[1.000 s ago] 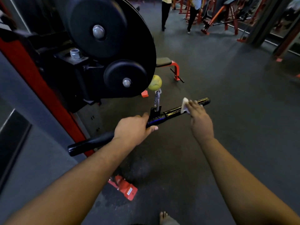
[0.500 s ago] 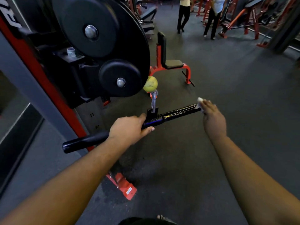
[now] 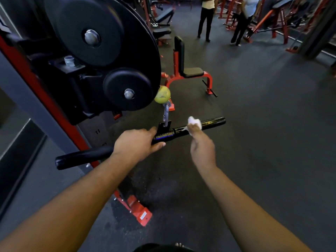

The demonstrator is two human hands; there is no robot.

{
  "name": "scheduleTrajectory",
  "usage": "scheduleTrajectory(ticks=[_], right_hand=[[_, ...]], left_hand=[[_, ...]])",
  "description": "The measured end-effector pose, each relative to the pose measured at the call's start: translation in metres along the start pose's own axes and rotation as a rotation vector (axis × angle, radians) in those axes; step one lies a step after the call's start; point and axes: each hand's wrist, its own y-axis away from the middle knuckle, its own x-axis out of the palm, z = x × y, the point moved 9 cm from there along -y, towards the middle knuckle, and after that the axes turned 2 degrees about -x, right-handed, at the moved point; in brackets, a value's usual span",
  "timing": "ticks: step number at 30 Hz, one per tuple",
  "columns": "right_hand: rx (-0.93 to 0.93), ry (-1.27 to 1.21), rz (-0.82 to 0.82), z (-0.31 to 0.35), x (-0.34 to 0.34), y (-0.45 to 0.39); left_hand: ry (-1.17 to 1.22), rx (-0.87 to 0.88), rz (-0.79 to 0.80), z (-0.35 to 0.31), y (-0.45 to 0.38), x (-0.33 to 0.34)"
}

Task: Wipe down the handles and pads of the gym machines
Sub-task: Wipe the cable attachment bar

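Cable bar [image 3: 183, 131], black and straight, is hung level from a metal clip [image 3: 166, 113] under a yellow ball [image 3: 162, 94], beside the black pulley discs [image 3: 127, 88] of the machine. Its left half is clasped by the left hand [image 3: 138, 144], the grip curled round it just left of the centre bracket. On the right half, between bracket and end cap, a white cloth [image 3: 194, 121] is pinched in the grip of the right hand [image 3: 202, 148] and pressed onto the bar. A glossy, printed finish is seen on the right section; the left section is matte.
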Motion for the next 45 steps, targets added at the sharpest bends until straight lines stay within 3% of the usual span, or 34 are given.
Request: scheduleTrajectory(ticks=[3, 8, 13, 18, 20, 23, 26, 32, 35, 41, 45], right_hand=[[-0.176, 0.057, 0.111, 0.019, 0.011, -0.001], [-0.262, 0.347, 0.242, -0.021, 0.005, -0.017], [-0.169, 0.291, 0.165, -0.036, -0.012, -0.036], [-0.388, 0.269, 0.276, 0.017, 0.020, -0.014], [-0.343, 0.365, 0.222, -0.006, 0.005, -0.030], [-0.104, 0.478, 0.113, -0.067, -0.038, -0.060], [0.067, 0.527, 0.154, -0.089, -0.049, -0.071], [-0.258, 0.317, 0.306, 0.007, 0.014, -0.027], [-0.369, 0.385, 0.279, 0.003, 0.002, -0.030], [0.061, 0.613, 0.199, -0.107, -0.068, -0.069], [0.017, 0.439, 0.175, -0.064, -0.047, -0.057]], left_hand=[[0.006, -0.010, 0.023, -0.001, -0.002, 0.001], [0.021, -0.025, 0.023, -0.008, -0.003, 0.005], [0.061, -0.032, 0.025, -0.008, -0.002, 0.009], [0.055, -0.034, 0.029, -0.007, -0.002, 0.006], [0.049, -0.026, 0.017, -0.006, -0.001, 0.005], [0.038, -0.020, 0.013, -0.007, 0.001, 0.004], [0.055, -0.013, 0.014, -0.009, 0.001, 0.003], [0.067, -0.028, 0.030, -0.008, 0.002, 0.006], [0.073, -0.021, 0.047, -0.009, 0.003, 0.005], [0.066, -0.010, 0.028, -0.011, 0.008, 0.002], [0.077, -0.007, 0.020, -0.011, 0.010, 0.003]])
